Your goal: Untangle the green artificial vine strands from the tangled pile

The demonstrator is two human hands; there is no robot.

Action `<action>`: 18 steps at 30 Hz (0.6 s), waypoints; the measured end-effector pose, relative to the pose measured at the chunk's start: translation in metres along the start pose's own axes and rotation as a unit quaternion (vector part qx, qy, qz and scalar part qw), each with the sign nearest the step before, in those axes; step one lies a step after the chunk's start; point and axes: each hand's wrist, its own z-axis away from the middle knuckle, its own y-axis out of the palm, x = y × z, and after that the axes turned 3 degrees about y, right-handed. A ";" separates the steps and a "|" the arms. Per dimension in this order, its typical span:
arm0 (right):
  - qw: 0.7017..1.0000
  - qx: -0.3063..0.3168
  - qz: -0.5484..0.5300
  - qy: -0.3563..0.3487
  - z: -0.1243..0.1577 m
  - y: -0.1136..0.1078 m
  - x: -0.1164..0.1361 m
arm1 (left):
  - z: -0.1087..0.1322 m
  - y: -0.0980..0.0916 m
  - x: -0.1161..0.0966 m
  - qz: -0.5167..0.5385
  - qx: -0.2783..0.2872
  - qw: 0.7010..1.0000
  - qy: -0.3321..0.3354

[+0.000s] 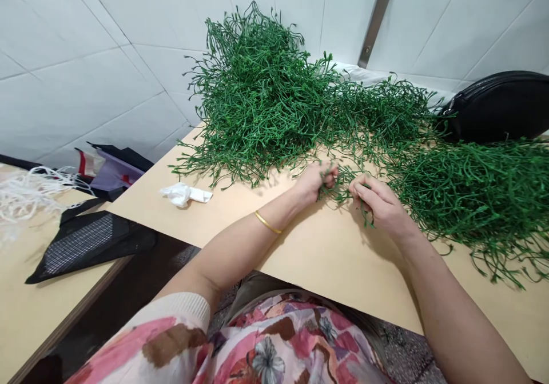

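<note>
My left hand (pixel 316 179), with a gold bangle (pixel 267 222) on its wrist, is closed on thin green artificial stems (pixel 343 183). Across from it, my right hand (pixel 377 201) pinches the same small bunch, and a piece of green hangs below its fingers. The bunch stretches between both hands just above the table (pixel 317 247). Behind them rises a large heap of green plastic-looking stems (pixel 261 92) with small budded tips. Another pile of green stems (pixel 476 190) lies to the right of my right hand.
A crumpled white tissue (pixel 182 194) lies at the table's left. A black bag (pixel 500 107) stands at the back right by the tiled wall (pixel 171 12). On a second table at left are white strings (pixel 36 195) and a black mesh piece (pixel 81 241).
</note>
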 end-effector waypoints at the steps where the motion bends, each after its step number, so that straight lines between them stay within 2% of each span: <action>1: 0.999 0.008 -0.054 0.002 0.002 -0.001 0.001 | -0.002 -0.002 -0.002 0.013 -0.015 1.000 -0.004; 4: 0.988 -0.037 -0.149 0.031 0.003 -0.004 0.002 | -0.002 -0.005 -0.003 0.001 0.006 1.000 0.003; 8: 0.981 -0.109 -0.144 0.075 -0.003 -0.003 -0.005 | 0.005 -0.001 0.001 -0.055 0.057 0.997 0.027; 11: 0.989 -0.136 -0.039 0.046 -0.004 -0.001 -0.008 | 0.006 0.000 0.004 -0.067 0.052 0.996 0.032; 14: 0.981 -0.163 0.102 -0.001 -0.002 0.001 -0.008 | 0.007 0.001 0.003 -0.096 0.051 0.994 0.033; 18: 0.975 -0.154 0.160 -0.019 -0.002 0.004 -0.010 | 0.009 0.000 0.002 -0.121 0.065 0.990 0.030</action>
